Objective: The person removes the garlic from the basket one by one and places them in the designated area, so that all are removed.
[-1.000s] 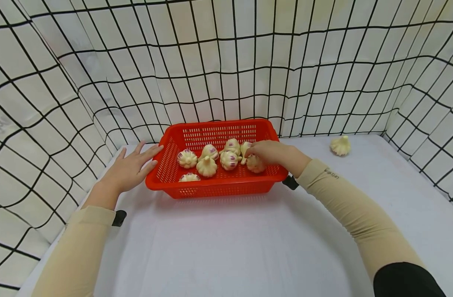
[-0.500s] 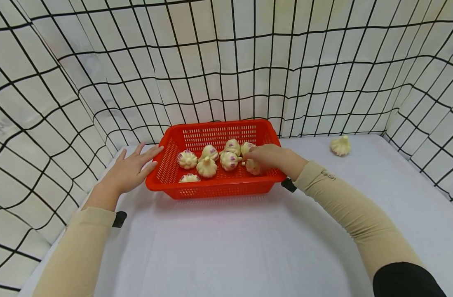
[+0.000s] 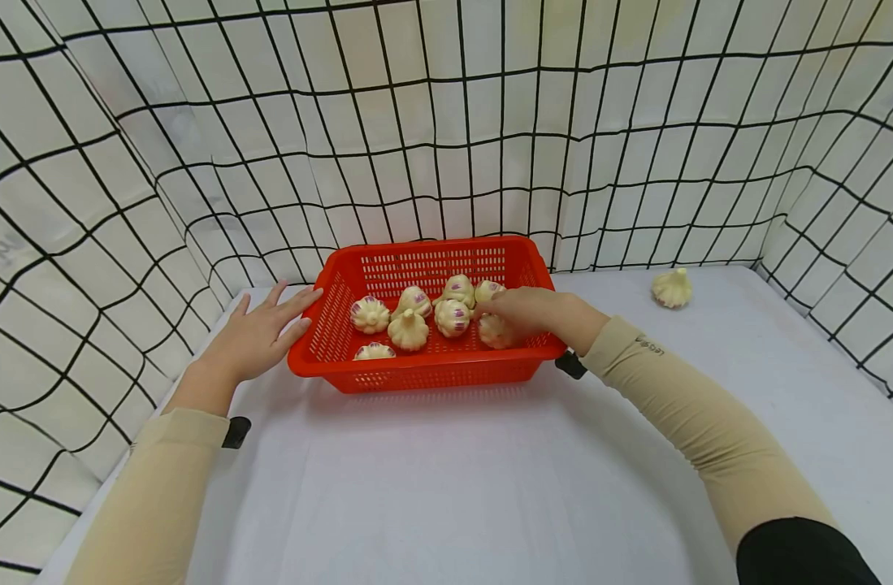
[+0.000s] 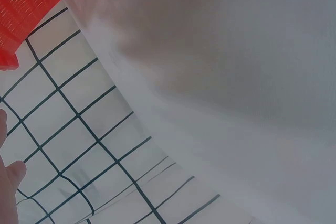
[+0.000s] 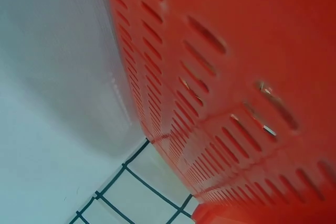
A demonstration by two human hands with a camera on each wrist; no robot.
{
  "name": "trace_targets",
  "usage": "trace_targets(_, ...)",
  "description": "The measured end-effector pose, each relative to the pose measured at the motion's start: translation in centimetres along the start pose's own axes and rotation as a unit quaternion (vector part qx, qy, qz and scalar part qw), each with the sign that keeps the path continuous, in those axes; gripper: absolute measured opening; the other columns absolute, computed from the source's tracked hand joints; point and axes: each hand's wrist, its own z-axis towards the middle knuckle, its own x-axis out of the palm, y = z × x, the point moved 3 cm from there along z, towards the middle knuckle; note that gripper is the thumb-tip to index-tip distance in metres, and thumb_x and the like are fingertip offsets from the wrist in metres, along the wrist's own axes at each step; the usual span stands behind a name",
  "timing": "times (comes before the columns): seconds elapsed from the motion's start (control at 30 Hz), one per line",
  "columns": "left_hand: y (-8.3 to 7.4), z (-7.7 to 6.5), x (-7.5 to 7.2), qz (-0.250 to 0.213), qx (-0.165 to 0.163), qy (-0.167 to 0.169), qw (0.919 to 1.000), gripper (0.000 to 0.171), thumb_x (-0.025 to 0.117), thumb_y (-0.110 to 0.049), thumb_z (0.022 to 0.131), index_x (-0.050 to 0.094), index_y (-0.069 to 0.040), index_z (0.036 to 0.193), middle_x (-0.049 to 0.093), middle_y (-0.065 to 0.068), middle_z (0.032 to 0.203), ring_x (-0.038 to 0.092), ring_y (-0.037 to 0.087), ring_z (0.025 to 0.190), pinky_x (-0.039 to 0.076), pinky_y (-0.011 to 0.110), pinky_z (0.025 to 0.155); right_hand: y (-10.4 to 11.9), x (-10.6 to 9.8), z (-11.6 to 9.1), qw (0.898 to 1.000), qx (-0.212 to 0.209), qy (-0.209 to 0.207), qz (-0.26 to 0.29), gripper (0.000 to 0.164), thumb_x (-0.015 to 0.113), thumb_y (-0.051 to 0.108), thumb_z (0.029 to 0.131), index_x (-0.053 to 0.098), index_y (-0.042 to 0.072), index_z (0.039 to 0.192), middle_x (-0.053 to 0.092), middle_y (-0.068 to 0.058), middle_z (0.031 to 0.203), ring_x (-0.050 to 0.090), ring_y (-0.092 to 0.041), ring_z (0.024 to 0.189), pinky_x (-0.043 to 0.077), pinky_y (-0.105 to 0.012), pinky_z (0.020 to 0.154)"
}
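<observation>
A red slotted basket (image 3: 431, 366) stands on the white-covered table with several garlic bulbs in it, some with purple streaks. My right hand (image 3: 537, 310) reaches over the basket's right end and holds a garlic bulb (image 3: 495, 331) low inside; its fingertips are partly hidden and blurred. Another garlic bulb (image 3: 487, 291) lies just behind those fingers. My left hand (image 3: 252, 335) has its fingers spread, the tips touching the left rim. In the left wrist view, parts of that hand's fingers (image 4: 16, 171) show near the basket. The right wrist view shows the basket's outer wall (image 5: 210, 103), with no hand.
A lone garlic bulb (image 3: 671, 288) lies on the table at the back right, outside the basket. Black grid mesh (image 3: 446, 150) over white sheeting rises behind the basket and along both sides. White cloth (image 3: 431, 479) covers the tabletop in front.
My right hand and the garlic bulb in it have shifted slightly left and toward the front of the basket. The left hand and the basket look almost unmoved.
</observation>
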Motion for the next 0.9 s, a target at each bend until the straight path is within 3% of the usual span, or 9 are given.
trace_targets(0.17, 0.1, 0.0, 0.1, 0.003, -0.002, 0.001, 1.0, 0.067, 0.032, -0.055, 0.108, 0.027, -0.019, 0.164, 0.029, 0.02, 0.164, 0.008, 0.046, 0.153, -0.003, 0.072, 0.116, -0.3, -0.2, 0.0, 0.999, -0.012, -0.018, 0.04, 0.056, 0.078, 0.03, 0.093, 0.053, 0.019, 0.142, 0.06, -0.011, 0.13, 0.06, -0.029, 0.113, 0.055, -0.045, 0.098)
trace_targets(0.3, 0.1, 0.1, 0.1, 0.006, -0.001, 0.001, 1.0, 0.067, 0.032, -0.055, 0.108, 0.027, -0.02, 0.164, 0.029, 0.02, 0.164, 0.008, 0.046, 0.154, -0.002, 0.073, 0.116, -0.4, -0.5, -0.3, 0.997, -0.035, -0.037, 0.052, 0.055, 0.078, 0.031, 0.092, 0.052, 0.02, 0.14, 0.055, -0.012, 0.136, 0.059, -0.032, 0.119, 0.054, -0.047, 0.099)
trace_targets(0.47, 0.1, 0.1, 0.1, 0.001, -0.002, 0.0, 1.0, 0.067, 0.032, -0.055, 0.108, 0.027, -0.019, 0.164, 0.029, 0.021, 0.164, 0.007, 0.046, 0.154, -0.004, 0.072, 0.116, -0.5, -1.1, -1.1, 0.994, -0.059, -0.061, 0.071, 0.059, 0.081, 0.021, 0.09, 0.052, 0.021, 0.142, 0.049, -0.014, 0.141, 0.053, -0.033, 0.126, 0.051, -0.048, 0.103)
trace_targets(0.67, 0.1, 0.1, 0.0, 0.003, -0.004, 0.0, 1.0, 0.067, 0.032, -0.055, 0.108, 0.027, -0.019, 0.164, 0.029, 0.02, 0.164, 0.007, 0.045, 0.154, -0.003, 0.072, 0.116, -0.7, -1.3, -2.0, 0.985, -0.105, -0.105, 0.087, 0.058, 0.081, 0.014, 0.09, 0.055, 0.014, 0.141, 0.05, -0.015, 0.132, 0.051, -0.029, 0.122, 0.052, -0.042, 0.1)
trace_targets(0.9, 0.0, 0.1, 0.0, 0.004, -0.004, 0.002, 1.0, 0.067, 0.031, -0.055, 0.108, 0.027, -0.019, 0.164, 0.029, 0.021, 0.164, 0.007, 0.046, 0.154, -0.003, 0.073, 0.116, -1.1, -1.6, -2.9, 0.978, -0.113, -0.137, 0.107, 0.061, 0.079, 0.0, 0.087, 0.056, 0.013, 0.142, 0.047, -0.014, 0.135, 0.048, -0.03, 0.125, 0.054, -0.044, 0.099)
